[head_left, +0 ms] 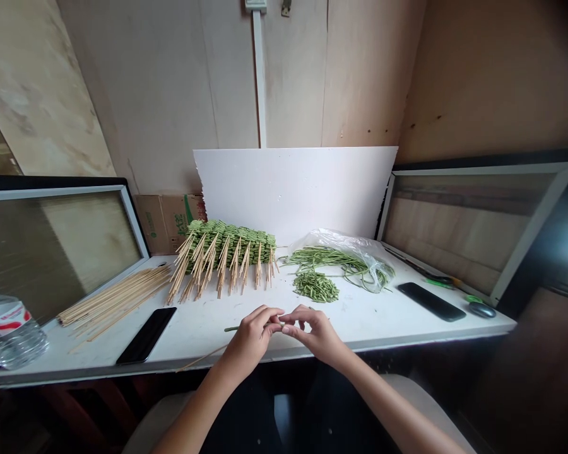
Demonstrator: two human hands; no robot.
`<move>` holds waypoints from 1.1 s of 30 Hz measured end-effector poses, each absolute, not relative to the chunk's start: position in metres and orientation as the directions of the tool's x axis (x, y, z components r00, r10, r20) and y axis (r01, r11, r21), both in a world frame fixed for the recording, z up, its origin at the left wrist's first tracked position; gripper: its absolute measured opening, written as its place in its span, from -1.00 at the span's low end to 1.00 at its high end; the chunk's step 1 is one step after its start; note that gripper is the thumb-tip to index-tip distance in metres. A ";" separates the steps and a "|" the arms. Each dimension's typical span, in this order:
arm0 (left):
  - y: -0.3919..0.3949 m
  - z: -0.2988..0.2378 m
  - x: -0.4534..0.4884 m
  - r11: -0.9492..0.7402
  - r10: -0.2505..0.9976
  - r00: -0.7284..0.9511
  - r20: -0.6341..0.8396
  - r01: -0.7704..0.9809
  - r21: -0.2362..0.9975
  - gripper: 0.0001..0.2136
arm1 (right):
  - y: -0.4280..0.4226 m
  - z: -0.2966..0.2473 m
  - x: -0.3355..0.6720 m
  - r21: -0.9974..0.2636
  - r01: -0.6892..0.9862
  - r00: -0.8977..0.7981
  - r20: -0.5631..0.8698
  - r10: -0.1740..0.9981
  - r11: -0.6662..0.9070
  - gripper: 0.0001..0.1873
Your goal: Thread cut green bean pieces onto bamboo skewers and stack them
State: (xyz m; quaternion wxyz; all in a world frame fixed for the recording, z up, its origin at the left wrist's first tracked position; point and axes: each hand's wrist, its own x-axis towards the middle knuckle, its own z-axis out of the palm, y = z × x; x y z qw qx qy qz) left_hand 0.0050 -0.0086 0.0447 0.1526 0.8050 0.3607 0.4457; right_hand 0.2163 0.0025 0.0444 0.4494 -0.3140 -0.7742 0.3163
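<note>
My left hand (250,334) is closed in a pinch on a thin bamboo skewer (203,358) that slants down to the left over the table's front edge. A short green bean piece (231,328) sticks out beside that hand. My right hand (312,331) meets the left fingertip to fingertip, pinched on something I cannot make out. Just beyond the hands lies a small heap of cut green bean pieces (315,286). Behind it, long green beans (331,258) spill from a clear plastic bag (355,249). A stack of finished bean skewers (224,252) sits at the back centre.
A bundle of bare skewers (116,299) and a black phone (146,334) lie on the white table (194,325) at left, a water bottle (7,331) at its corner. Another phone (430,301), scissors (435,279) and a dark small object (481,309) lie at right. A white board (293,189) leans against the wall.
</note>
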 end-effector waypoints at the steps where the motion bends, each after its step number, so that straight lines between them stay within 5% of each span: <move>1: -0.009 0.045 0.005 -0.690 0.720 0.343 0.603 0.452 0.566 -0.79 | 0.001 0.044 0.215 -0.767 0.193 -0.378 0.517 0.768 0.612 -0.71; 10: -0.006 0.049 -0.003 -0.686 0.709 0.320 0.628 0.519 0.510 -0.90 | 0.003 0.046 0.218 -0.696 0.304 -0.279 0.589 0.759 0.651 -0.76; 19: -0.012 0.050 0.000 -0.737 0.667 0.401 0.628 0.475 0.481 -0.77 | -0.005 0.052 0.213 -0.557 0.316 -0.336 0.692 0.639 0.768 -0.84; 33: -0.017 0.053 0.009 -0.694 0.718 0.328 0.613 0.288 0.660 -0.71 | -0.004 0.039 0.208 -0.813 0.063 -0.280 0.542 0.792 0.579 -0.66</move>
